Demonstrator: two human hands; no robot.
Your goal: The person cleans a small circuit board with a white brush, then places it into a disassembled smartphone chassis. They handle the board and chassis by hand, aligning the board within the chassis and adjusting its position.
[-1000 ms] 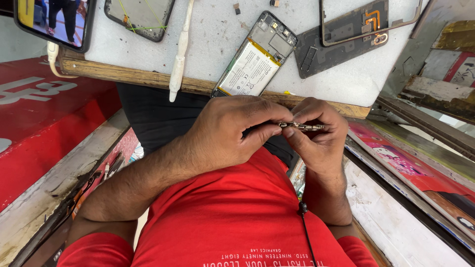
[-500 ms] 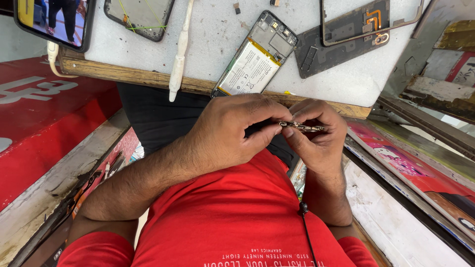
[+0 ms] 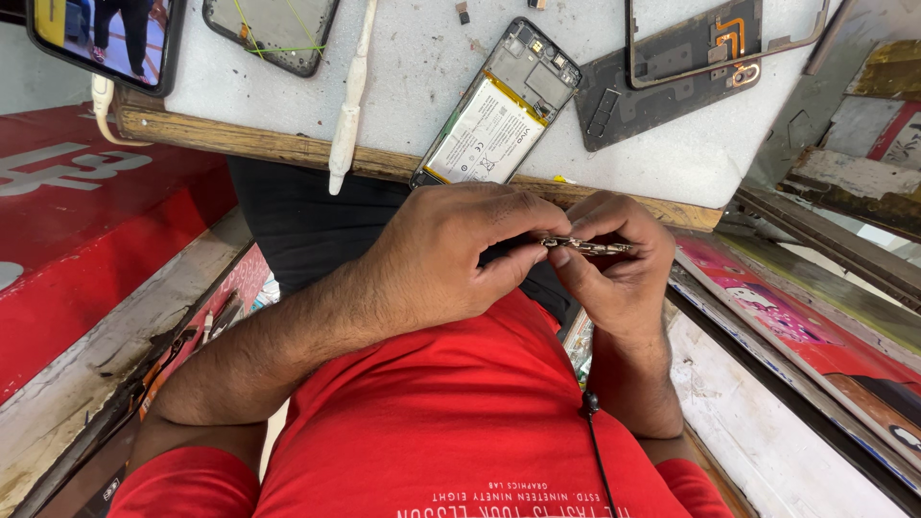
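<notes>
1. Together, the left hand (image 3: 451,254) and right hand (image 3: 614,278) are pinching a thin metal part (image 3: 585,247) between their fingertips, over the lap.
2. Just beyond the grip, an opened phone (image 3: 499,105) is lying on the white workbench (image 3: 422,58).
3. Further left, a white tool (image 3: 347,105) is lying there too.

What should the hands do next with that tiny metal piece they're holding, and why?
Probably bring the small metal part up over the white worktop before working on it further. Both the left hand and right hand pinch it by the fingertips above the lap, below the table edge, so a slip would likely drop it out of sight. The opened phone lies just above.
</notes>
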